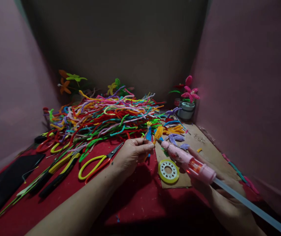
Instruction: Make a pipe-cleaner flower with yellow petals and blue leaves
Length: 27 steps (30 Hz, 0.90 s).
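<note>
Hands meet over the front of the red mat (135,203); the left hand (130,154) pinches a small flower (152,132) of blue and orange petals by its stem, fingers closed tight on it; the right hand (219,196) is wrapped around a pink glue gun (189,160), whose nozzle points at the base of the petals and looks to be touching or just short of them, though the dim light makes that hard to settle; a clear glue stick (253,205) trails from the back of the gun toward the lower right. Judging from this, the step is gluing a petal at the stem, and it goes best with a small bead laid right where petal meets stem, the flower held steady and the fingertips kept clear of the hot tip; too much glue would likely string or soak the fuzz. Just below the gun lies a tape roll (168,170) on a cardboard sheet (204,147); loose purple and orange petals (176,132) sit near the nozzle; scissors (98,162) with yellow handles lie beside the left wrist; a big heap of pipe cleaners (101,114) fills the mat behind; a potted pink flower (188,98) stands in the right corner.
</note>
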### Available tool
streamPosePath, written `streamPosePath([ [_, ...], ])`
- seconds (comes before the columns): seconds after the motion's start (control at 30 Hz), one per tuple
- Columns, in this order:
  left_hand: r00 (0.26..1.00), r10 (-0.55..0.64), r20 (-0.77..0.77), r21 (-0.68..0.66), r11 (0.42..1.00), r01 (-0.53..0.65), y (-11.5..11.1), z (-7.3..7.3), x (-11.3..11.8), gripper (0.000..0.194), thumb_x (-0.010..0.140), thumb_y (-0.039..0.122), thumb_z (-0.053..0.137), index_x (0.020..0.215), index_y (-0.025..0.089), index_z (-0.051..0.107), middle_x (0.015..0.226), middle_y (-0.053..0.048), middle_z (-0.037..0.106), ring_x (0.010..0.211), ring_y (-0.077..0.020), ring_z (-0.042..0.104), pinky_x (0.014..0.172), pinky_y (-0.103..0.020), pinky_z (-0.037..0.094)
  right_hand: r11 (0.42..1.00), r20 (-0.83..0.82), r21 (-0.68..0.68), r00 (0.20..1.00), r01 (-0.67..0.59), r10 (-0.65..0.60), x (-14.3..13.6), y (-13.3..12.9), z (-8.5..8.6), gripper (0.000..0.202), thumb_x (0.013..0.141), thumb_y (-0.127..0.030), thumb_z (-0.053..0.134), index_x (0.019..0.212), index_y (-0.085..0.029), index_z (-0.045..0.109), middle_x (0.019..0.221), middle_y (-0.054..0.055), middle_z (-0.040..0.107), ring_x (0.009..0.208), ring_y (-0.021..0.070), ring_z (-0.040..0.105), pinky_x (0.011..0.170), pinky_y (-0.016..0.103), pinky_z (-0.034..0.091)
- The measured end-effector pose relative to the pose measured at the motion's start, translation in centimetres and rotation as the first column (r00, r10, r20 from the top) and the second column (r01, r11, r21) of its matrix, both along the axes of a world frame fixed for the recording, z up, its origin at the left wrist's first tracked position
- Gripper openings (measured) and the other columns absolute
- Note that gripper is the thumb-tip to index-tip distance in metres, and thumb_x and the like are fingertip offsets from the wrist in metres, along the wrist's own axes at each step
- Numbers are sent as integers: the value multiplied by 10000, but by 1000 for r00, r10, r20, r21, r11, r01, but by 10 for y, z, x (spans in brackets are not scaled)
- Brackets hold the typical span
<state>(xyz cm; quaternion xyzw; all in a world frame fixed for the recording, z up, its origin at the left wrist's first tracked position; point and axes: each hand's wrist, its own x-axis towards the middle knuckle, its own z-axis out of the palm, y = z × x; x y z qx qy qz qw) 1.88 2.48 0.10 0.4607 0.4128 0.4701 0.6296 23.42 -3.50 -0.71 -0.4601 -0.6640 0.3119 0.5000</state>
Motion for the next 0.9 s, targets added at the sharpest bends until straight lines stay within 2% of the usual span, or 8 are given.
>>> streamPosePath([
  [0.23, 1000, -4, 6, 1, 1000, 4, 1, -1, 0, 203, 696, 283, 663, 620, 116, 575, 482, 49, 414, 390, -23, 249, 409, -212, 123, 999, 51, 35, 998, 27, -29, 1, 1, -3, 468, 786, -292, 593, 1246, -236, 523, 1170, 58, 613, 1041, 247, 602, 790, 268, 544],
  [0.43, 1000, 5, -3, -11, 1000, -5, 1, -1, 0, 199, 692, 278, 666, 621, 117, 572, 484, 52, 414, 385, -20, 246, 406, -214, 119, 999, 39, 29, 998, 44, -45, 4, 1, -10, 487, 771, -355, 611, 1240, -249, 533, 1177, 70, 614, 1062, 283, 589, 838, 355, 528],
  [0.63, 1000, 8, -14, -9, 1000, -8, 1, -1, 0, 195, 692, 272, 671, 633, 114, 573, 493, 48, 429, 388, -19, 253, 404, -215, 122, 999, -1, 24, 1000, 26, -26, 6, 2, -13, 494, 780, -333, 606, 1256, -231, 518, 1218, 83, 587, 1107, 284, 558, 889, 377, 495],
  [0.9, 1000, 14, -25, -8, 1000, -14, 1, -1, 0, 199, 696, 273, 670, 630, 119, 563, 479, 51, 430, 387, -22, 254, 402, -215, 122, 1000, 38, 26, 999, 3, -4, 7, -1, -14, 499, 767, -300, 624, 1245, -199, 528, 1139, 95, 640, 1010, 272, 622, 812, 328, 544],
])
